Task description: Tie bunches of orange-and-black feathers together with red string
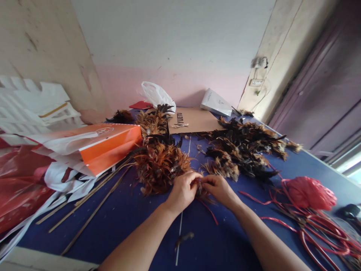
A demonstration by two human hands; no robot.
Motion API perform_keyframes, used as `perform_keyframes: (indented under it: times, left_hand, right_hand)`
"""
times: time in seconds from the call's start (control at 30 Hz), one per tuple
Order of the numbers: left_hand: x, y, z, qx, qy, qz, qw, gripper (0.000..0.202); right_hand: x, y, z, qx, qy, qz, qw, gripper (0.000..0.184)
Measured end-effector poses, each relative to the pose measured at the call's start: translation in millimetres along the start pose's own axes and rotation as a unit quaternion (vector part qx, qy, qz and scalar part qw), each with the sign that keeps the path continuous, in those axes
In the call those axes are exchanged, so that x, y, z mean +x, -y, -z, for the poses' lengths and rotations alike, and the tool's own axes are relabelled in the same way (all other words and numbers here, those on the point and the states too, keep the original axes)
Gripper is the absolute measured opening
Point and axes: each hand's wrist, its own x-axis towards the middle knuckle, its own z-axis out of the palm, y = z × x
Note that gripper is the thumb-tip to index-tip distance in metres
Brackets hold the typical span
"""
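My left hand (183,190) and my right hand (220,188) meet at the middle of a blue table (126,214). Both have their fingers pinched on a small bundle of brown feathers (200,188) between them. A thin red strip (210,212) trails from the bundle toward me. Just beyond my left hand lies a bushy orange-brown feather cluster (160,163). A heap of dark loose feathers (242,148) lies beyond my right hand.
Thin bamboo sticks (93,205) lie at the left beside an orange paper bag (107,145) and red and white bags. A ball of red plastic string (310,194) with loose loops sits at the right. Cardboard (194,118) and a white plastic bag (156,94) rest by the far wall.
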Motion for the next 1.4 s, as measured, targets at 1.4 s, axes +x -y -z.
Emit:
perform_keyframes:
  times: [1.4]
  left_hand:
    - [4, -1, 1.2, -0.390, 0.038, 0.339, 0.855, 0.028]
  right_hand:
    - [-9, 21, 15, -0.151, -0.161, 0.073, 0.973, 0.017]
